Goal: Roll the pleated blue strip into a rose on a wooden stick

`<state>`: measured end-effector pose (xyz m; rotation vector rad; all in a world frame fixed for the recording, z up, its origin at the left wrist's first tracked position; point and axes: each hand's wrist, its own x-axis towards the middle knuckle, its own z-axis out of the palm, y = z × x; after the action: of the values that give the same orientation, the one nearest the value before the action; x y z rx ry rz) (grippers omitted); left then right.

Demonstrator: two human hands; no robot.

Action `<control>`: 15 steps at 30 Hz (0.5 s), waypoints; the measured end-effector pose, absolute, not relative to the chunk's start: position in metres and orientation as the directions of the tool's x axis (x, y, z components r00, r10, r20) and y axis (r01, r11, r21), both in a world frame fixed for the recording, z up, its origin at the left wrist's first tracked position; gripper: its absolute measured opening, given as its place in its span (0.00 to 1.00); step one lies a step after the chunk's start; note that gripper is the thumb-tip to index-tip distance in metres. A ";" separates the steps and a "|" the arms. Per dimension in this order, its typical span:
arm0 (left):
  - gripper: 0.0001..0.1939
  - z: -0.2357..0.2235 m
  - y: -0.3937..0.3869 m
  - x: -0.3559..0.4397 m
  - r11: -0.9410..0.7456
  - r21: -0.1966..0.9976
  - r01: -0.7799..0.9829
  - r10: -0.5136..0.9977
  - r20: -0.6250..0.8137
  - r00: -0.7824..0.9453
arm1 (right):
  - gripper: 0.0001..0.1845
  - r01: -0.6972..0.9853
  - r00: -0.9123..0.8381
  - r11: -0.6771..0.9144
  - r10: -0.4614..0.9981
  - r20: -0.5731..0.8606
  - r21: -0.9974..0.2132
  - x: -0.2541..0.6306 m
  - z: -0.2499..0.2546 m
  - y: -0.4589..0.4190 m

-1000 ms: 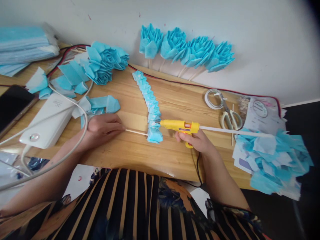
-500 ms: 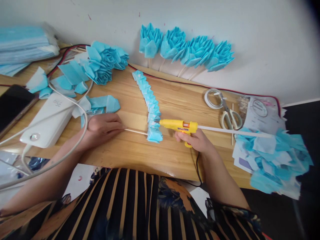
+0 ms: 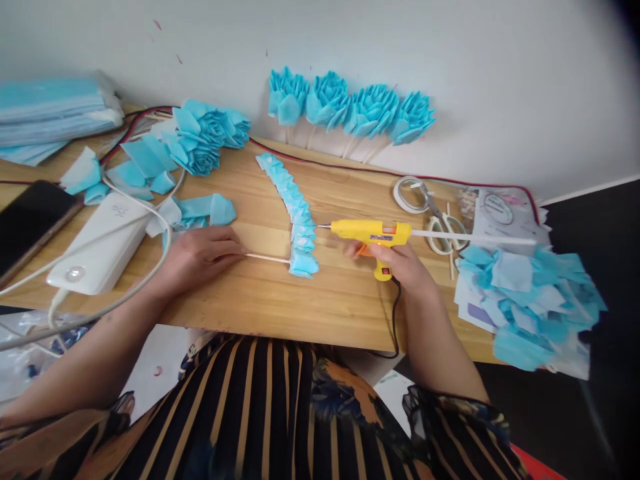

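My left hand (image 3: 205,259) pinches the end of a thin pale stick (image 3: 267,257). The stick's other end meets the near end of a curved strip of overlapping folded light-blue petals (image 3: 295,207), which lies on the table. My right hand (image 3: 400,263) is wrapped round a yellow hot glue gun (image 3: 367,231). The gun points left, its metal tip just right of the strip and apart from it. A long white glue stick (image 3: 465,236) sticks out of the gun's back, over the scissors.
Finished blue flowers (image 3: 327,100) lean against the wall; more flowers (image 3: 205,137) lie at left. Scissors (image 3: 445,230), a tape roll (image 3: 411,195) and blue scraps (image 3: 530,307) are at right. A white power bank (image 3: 100,243), its cable and a phone (image 3: 35,223) sit at left.
The glue gun has drawn back to the right, its tip leaving the petal strip, and its handle now hangs lower in view. My left hand still holds the stick. The camera view has shifted slightly.
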<state>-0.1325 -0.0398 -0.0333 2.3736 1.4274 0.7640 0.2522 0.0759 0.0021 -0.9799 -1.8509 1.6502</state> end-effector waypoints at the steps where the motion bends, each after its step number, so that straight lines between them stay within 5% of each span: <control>1: 0.15 -0.033 -0.039 -0.133 -0.488 0.465 0.739 0.872 0.304 0.384 | 0.26 0.153 -0.624 -0.013 0.774 -0.107 -0.988 0.250 -0.001 0.077; 6: 0.15 -0.034 -0.033 -0.134 -0.547 0.391 0.740 0.832 0.355 0.427 | 0.25 0.033 -0.547 -0.099 0.831 -0.101 -0.995 0.239 -0.013 0.083; 15: 0.20 -0.033 -0.018 -0.141 -0.545 0.224 0.808 0.823 0.330 0.463 | 0.26 0.100 -0.538 0.001 0.841 -0.053 -0.995 0.232 -0.011 0.084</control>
<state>-0.1413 -0.0177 -0.0329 2.6562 1.4808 0.6302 0.2321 0.0836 -0.0106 -0.9768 -1.6843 1.5938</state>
